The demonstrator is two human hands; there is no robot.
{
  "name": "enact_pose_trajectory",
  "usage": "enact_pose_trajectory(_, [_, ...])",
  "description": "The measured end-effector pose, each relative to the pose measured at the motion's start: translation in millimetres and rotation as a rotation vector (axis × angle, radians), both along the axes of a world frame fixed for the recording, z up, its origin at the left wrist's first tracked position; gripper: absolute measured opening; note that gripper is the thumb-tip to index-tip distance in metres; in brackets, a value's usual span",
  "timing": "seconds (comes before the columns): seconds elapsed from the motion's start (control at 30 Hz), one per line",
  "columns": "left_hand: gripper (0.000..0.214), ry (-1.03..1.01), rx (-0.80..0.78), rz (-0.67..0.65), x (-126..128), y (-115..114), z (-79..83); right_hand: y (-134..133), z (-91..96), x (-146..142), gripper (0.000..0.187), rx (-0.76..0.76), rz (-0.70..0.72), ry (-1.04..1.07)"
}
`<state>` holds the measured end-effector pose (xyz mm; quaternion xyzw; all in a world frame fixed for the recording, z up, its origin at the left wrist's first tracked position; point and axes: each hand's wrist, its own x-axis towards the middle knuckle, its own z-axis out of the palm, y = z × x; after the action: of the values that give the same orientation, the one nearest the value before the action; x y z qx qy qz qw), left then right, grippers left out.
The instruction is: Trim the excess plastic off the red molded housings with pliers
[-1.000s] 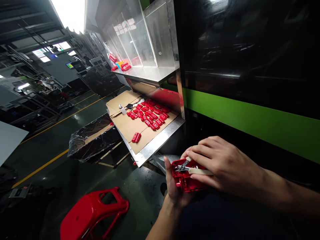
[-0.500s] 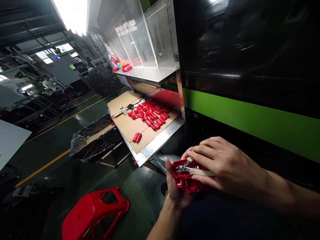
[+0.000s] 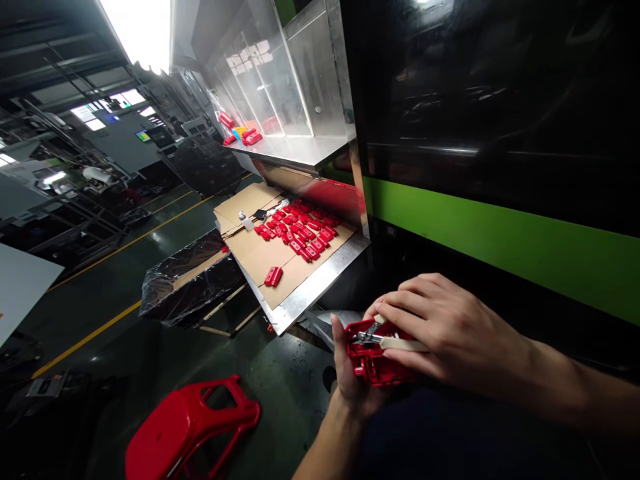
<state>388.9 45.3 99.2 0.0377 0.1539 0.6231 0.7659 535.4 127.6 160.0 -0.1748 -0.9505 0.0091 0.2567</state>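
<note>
My left hand [image 3: 350, 383] is closed around a red plastic housing [image 3: 373, 370], its hollow, ribbed side facing up and the thumb along its left edge. In my right hand [image 3: 435, 327] is a pair of nippers [image 3: 405, 344] with pale handles, gripped between the fingers. Their metal jaws lie over the inside of the housing, near its left end. Whether the jaws touch the plastic I cannot tell. The right fingers hide part of the housing. On the cardboard-covered table ahead, one red plastic part [image 3: 273, 276] lies apart from a group of several similar red parts [image 3: 305, 230].
A metal-edged table [image 3: 320, 275] stands ahead, below a steel shelf [image 3: 295, 148] bearing several red pieces. To its left is a bin lined with black plastic [image 3: 193, 283]. A red stool [image 3: 163, 427] stands on the floor at lower left. A dark machine with a green band [image 3: 480, 230] rises at right.
The view has shifted very slightly. Both hands, the housing and the nippers hold almost the same position as before.
</note>
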Motion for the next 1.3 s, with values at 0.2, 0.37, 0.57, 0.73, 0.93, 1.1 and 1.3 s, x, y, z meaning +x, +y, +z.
enact_pose_trajectory(0.2, [0.078,0.052,-0.027,-0.072,0.6,3.6,-6.7,0.9,-2.1,-0.2,0.022,0.010,-0.002,0.000])
enact_pose_trajectory(0.37, [0.076,0.040,-0.050,-0.034,1.4,7.7,-8.5,2.3,-7.6,-2.8,0.016,0.027,0.005,0.010])
enact_pose_trajectory(0.57, [0.086,0.086,0.021,0.001,3.3,10.3,-9.5,7.4,-8.0,9.9,0.053,-0.048,-0.011,-0.018])
enact_pose_trajectory(0.73, [0.088,0.302,0.100,0.141,7.8,12.8,-19.4,-6.2,-21.4,11.7,0.063,-0.378,-0.116,0.290])
enact_pose_trajectory(0.93, [0.096,0.580,0.061,0.236,20.3,12.4,-32.7,-33.4,-45.4,-8.1,0.011,-0.931,-0.042,0.444])
enact_pose_trajectory(1.1, [0.100,0.608,0.097,0.204,21.6,11.8,-35.1,-32.9,-53.2,-8.2,0.010,-1.061,-0.028,0.446])
enact_pose_trajectory(1.3, [0.107,0.644,0.127,0.209,15.7,12.6,-44.4,-31.3,-53.6,-10.1,0.007,-1.165,0.009,0.521])
